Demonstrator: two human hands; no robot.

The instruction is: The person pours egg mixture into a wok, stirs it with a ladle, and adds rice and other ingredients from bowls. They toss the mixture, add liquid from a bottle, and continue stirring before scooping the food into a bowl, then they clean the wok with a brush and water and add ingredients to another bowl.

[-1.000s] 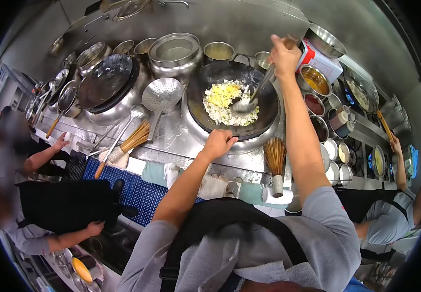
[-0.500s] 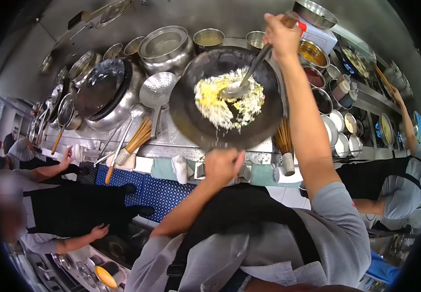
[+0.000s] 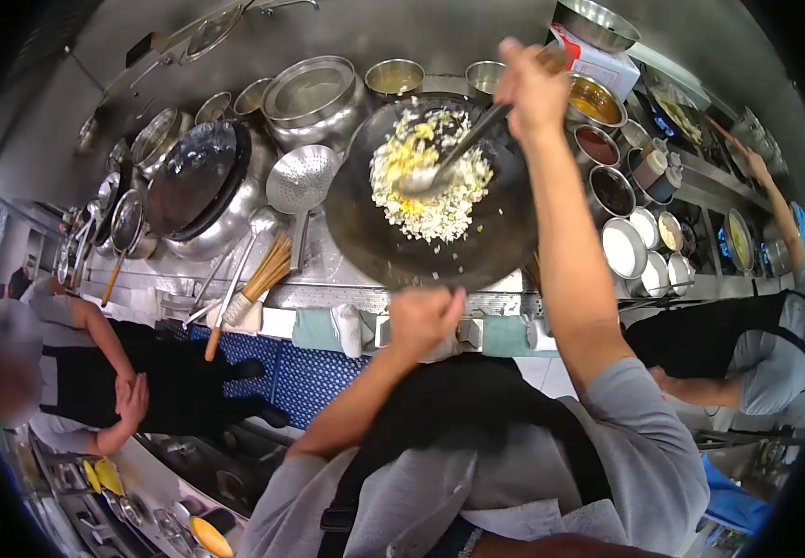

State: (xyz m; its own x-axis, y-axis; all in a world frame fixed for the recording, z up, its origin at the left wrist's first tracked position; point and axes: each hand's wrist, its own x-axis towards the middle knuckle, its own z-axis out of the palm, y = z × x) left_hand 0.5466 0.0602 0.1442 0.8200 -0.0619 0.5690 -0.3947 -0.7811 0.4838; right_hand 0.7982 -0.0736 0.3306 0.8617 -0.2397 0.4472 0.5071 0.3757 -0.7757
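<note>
The left hand (image 3: pixel 426 321) is closed in a fist at the near edge of the tilted wok (image 3: pixel 375 246). The right hand (image 3: pixel 533 88), above the wok's far right rim, is clenched around the handle of the ladle (image 3: pixel 466 147). The ladle bowl rests in the fried rice (image 3: pixel 440 209), which lies in the far half of the wok.

The left hand (image 3: pixel 426 319) covers the wok's (image 3: pixel 375 244) near handle. The right forearm (image 3: pixel 565 251) hides most of a bamboo brush (image 3: pixel 534 271). Fried rice (image 3: pixel 440 212) half buries the ladle's (image 3: pixel 455 156) bowl. The frame's edge cuts the co-worker (image 3: pixel 774 358) at right.
</note>
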